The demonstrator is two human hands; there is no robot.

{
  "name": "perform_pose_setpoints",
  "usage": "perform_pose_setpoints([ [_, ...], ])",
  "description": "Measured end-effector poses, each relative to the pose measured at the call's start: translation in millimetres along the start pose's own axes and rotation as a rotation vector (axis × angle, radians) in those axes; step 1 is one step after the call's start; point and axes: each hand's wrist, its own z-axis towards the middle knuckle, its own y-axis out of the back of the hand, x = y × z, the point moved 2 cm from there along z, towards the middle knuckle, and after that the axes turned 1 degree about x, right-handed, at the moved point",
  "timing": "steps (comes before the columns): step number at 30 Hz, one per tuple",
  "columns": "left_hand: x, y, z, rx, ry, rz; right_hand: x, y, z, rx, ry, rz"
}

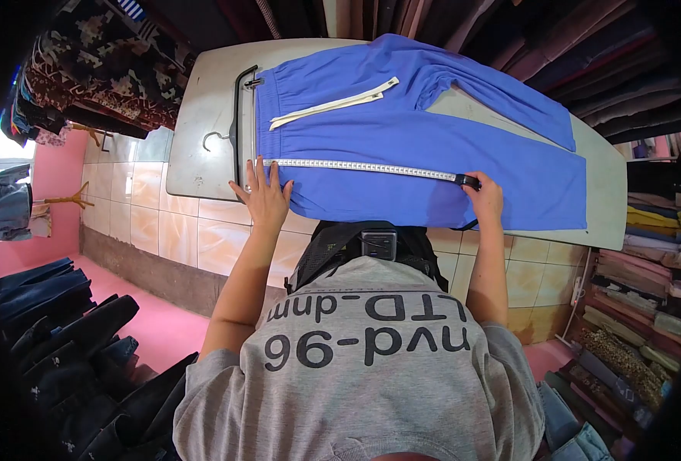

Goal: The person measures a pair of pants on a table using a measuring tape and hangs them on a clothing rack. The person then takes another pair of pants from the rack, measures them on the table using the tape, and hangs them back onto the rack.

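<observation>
Blue trousers (pixel 356 142) lie flat on a pale table, their elastic waistband at the left beside a black hanger (pixel 238 115) with a metal hook. My left hand (pixel 267 192) rests at the waistband with its fingers spread, one fingertip on the end of a white measuring tape (pixel 371 167). The tape runs straight along the near trouser leg to its black case (pixel 467 181), which my right hand (pixel 485 196) grips. Above the tape, a folded cream strip (pixel 333 105) lies on the trousers.
The pale table (pixel 202 84) has a rounded left end. Hanging patterned clothes (pixel 110 65) are at the upper left, dark jeans (pixel 71 338) at the lower left. Folded clothes (pixel 632 307) are stacked at the right, and dark garments hang behind the table.
</observation>
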Motion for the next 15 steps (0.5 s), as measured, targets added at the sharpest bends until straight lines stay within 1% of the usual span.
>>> perform_pose_setpoints([
  [3, -1.7, 0.5, 1.1, -0.010, -0.028, 0.031, -11.9, 4.7, 3.9, -0.029, -0.015, -0.027],
  [5, -1.6, -4.4, 1.1, 0.062, -0.026, 0.018, -20.2, 8.1, 5.6, -0.037, -0.024, -0.039],
  [12, -7.7, 1.5, -1.5, 0.116, -0.011, 0.005, -41.5, 25.0, 12.1, -0.072, -0.031, -0.075],
  [15, -12.1, 3.2, -4.9, 0.115, -0.059, 0.027, -48.7, 29.7, 14.6, -0.074, -0.048, -0.073],
])
